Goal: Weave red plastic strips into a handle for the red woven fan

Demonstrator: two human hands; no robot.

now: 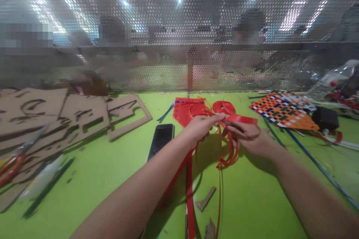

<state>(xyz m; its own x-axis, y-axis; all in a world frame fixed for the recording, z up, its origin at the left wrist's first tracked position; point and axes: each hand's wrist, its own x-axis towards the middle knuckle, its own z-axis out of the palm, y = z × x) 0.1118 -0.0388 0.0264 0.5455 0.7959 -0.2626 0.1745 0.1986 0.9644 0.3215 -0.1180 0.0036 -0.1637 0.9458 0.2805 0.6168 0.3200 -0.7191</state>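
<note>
Over the middle of the green table, my left hand (200,129) pinches a red ribbon (245,119) between thumb and fingers. Close beside it on the right, my right hand (248,136) is closed round a slim dark tool (236,127) whose kind I cannot make out; its tip points toward the left fingertips. Loose loops of red strip (231,158) hang below the hands. Just behind lies a red piece (182,110) with a blue strip woven along its top edge, partly hidden by my left hand. A red ribbon roll (224,106) rests behind the fingers.
Left of my arm lie a black phone (161,140), cut cardboard sheets (86,115) and orange-handled scissors (17,164). To the right are a woven orange mat (283,110), a black adapter (325,118) and a plastic bottle (332,80). A perforated metal screen (168,71) borders the table's back.
</note>
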